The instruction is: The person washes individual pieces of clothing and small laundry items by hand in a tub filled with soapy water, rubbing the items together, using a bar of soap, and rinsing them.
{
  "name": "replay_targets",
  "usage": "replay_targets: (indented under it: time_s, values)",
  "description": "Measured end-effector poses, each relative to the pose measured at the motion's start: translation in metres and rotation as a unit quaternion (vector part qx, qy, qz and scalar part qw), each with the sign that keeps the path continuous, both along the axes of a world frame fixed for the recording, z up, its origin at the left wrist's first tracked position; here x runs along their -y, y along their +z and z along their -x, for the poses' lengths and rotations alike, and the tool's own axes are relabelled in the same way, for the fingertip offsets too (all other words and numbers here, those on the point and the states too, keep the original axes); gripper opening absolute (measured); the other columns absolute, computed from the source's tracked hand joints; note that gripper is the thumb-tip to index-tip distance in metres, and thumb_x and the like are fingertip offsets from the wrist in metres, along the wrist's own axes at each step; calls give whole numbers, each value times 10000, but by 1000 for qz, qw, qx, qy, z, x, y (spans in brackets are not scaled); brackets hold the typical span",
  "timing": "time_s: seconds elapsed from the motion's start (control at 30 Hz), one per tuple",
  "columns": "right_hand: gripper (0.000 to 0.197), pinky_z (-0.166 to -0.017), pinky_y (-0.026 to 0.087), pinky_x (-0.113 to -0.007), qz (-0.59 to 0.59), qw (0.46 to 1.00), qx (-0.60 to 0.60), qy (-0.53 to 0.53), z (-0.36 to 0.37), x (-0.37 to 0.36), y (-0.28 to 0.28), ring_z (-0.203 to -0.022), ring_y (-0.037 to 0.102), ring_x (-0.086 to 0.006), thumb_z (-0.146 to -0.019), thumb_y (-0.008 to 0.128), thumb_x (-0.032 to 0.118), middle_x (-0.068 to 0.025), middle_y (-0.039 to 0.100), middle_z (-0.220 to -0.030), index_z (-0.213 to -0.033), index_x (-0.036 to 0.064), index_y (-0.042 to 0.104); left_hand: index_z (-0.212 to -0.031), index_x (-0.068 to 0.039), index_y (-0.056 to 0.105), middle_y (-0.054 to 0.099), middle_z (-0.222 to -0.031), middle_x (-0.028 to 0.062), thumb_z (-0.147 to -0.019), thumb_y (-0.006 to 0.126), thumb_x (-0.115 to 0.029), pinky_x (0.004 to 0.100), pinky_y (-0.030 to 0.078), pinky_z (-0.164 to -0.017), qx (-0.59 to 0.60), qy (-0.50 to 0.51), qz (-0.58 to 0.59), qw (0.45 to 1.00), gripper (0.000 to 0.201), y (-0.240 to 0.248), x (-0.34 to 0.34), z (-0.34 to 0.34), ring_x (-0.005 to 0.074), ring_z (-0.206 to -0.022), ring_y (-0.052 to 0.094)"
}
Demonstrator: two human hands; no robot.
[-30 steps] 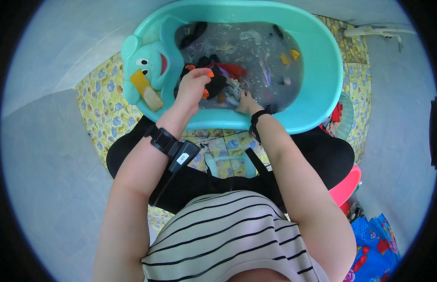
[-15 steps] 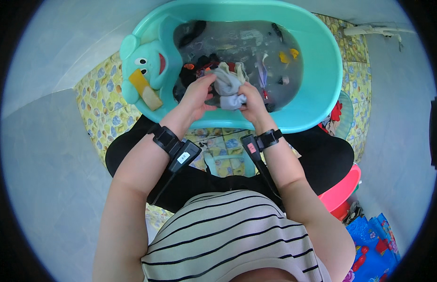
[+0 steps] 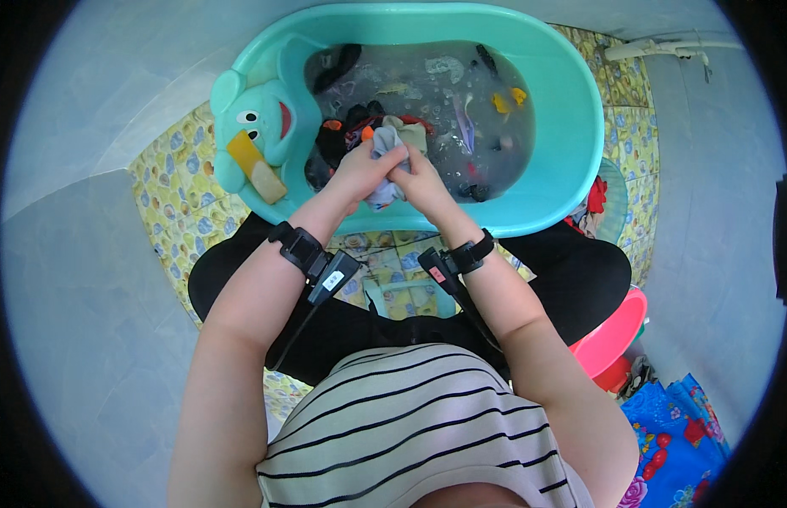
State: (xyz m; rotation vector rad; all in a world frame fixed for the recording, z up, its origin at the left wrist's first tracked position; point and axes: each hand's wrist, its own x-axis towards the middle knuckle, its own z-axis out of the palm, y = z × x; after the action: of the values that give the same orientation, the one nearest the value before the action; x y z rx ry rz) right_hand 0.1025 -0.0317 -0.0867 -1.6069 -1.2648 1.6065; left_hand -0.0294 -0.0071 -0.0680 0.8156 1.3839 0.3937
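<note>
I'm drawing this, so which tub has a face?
The turquoise tub under the left hand and right hand: eyes and a red mouth. The pink basin and green container show none.

And over to the right, there's the pink basin (image 3: 615, 332), blue floral cloth (image 3: 674, 427) bunched near it; further up, a white pipe (image 3: 647, 51) by the pale wall (image 3: 711, 220), and yellow patterned flooring (image 3: 167, 190) showing left and right

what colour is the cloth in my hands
The cloth is mostly pale grey-blue, best seen in the head view.
</note>
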Motion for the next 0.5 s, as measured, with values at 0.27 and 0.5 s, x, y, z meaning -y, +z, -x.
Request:
replay_targets:
  time_s: [0.27,0.5]
  values:
    - [447,-718,442,-286,41,979,-124,157,-21,-19,-5,-834,569,-173,-770,575,217,-117,613,-929,-1150,-1,484,-1140,-9,479,586,-940,128,-748,619,-286,306,461,-717,-206,-116,-126,963,501,7,-8,13,223,-816,580]
    - [558,-870,411,-352,-91,957,275,32,-152,-75,-134,-974,543,-344,-724,606,262,-211,567,-1046,-1216,54,446,-950,8,538,585,-818,111,-734,602,-173,315,466,-615,-65,38,4,997,289,20,-13,1,189,-710,585]
